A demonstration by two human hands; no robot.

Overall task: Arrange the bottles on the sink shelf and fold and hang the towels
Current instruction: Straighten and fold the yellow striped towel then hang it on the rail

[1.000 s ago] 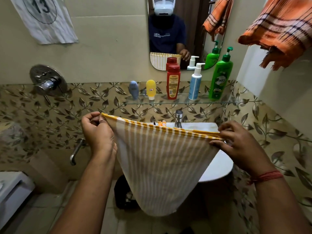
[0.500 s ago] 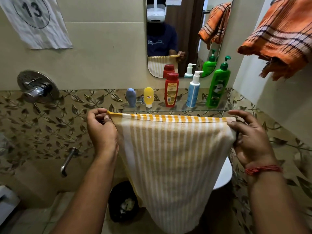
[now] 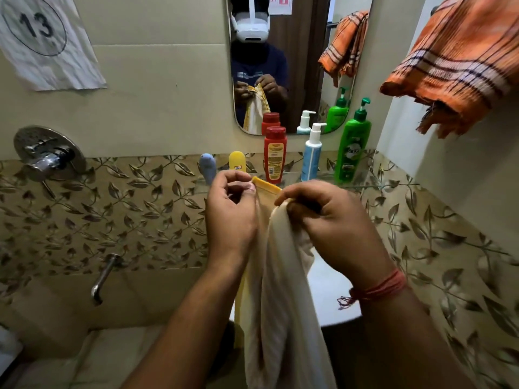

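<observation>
Hands (image 3: 233, 214) (image 3: 331, 228) pinching yellow-edged towel (image 3: 280, 290) top edge together, shelf (image 3: 373, 186) behind

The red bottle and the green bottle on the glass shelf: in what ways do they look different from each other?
The red bottle has a broad flat red cap, while the green bottle has a dark green pump on top. The green bottle is taller than the red one. The red bottle stands near the middle of the row, the green bottle at its right end, nearest the side wall. Both stand upright on the glass shelf under the mirror, and neither hand touches them.
</observation>
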